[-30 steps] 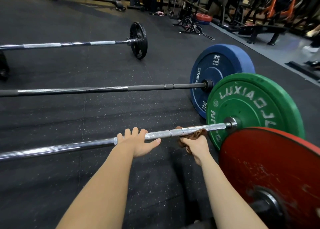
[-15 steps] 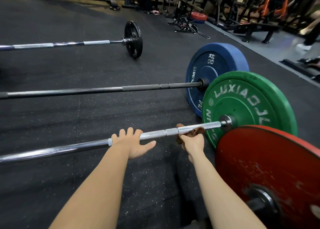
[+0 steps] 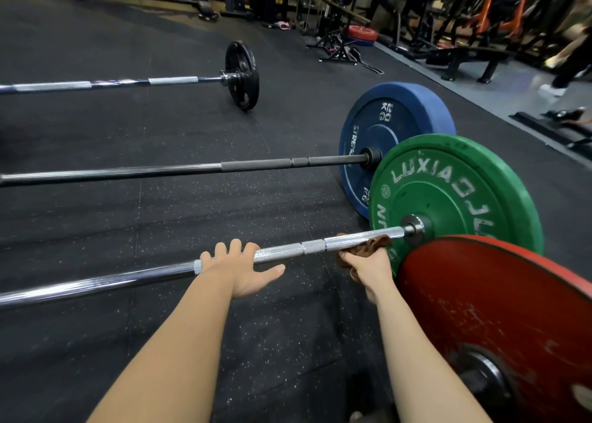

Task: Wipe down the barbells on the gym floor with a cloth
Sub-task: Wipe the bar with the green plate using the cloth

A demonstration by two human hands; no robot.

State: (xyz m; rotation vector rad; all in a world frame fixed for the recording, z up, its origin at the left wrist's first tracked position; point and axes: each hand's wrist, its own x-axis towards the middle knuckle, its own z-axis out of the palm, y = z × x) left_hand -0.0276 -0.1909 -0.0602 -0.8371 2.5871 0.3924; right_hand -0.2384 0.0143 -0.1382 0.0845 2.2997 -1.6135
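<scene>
Gripping brown cloth point(image 3: 373, 245), right hand point(image 3: 368, 270) had fingers clamped round nearest barbell point(image 3: 96, 283). Head view: lower right of centre, just beside green plate point(image 3: 448, 192). Barbell's long axis ran from left edge up-right to plate. Left hand point(image 3: 238, 269) hooked 4 fingers over shaft at centre, thumb splayed apart below. Judgement: most shaft lay leftward of cloth; left hand sat in that path.

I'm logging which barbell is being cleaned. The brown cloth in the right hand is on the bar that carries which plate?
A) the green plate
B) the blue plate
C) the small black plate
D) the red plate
A: the right hand holds the brown cloth against the chrome bar, which runs into the green plate.
</scene>
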